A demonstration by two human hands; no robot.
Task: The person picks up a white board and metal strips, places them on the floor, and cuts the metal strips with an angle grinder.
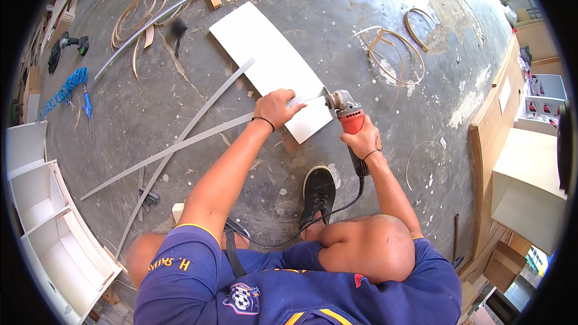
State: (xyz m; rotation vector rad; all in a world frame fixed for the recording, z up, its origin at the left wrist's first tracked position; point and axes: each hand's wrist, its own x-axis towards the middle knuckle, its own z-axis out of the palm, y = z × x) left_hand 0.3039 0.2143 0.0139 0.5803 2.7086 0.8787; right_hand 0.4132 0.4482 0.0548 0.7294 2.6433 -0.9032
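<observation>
While the left hand (274, 107) presses its fingers (295, 105) flat and slightly apart on the white board (265, 54), the right hand (361, 140) has its fingers clamped around the red angle grinder (349, 117), whose head meets the board's near edge just right of the left fingers. Beyond them the board lies on the concrete floor (337, 24). Left of the left fingers lie two grey strips (192, 138). Below, a black shoe (318, 191) rests.

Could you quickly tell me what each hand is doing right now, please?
Left hand: pressed flat on the white board, not gripping.
Right hand: closed around the red grinder.
</observation>
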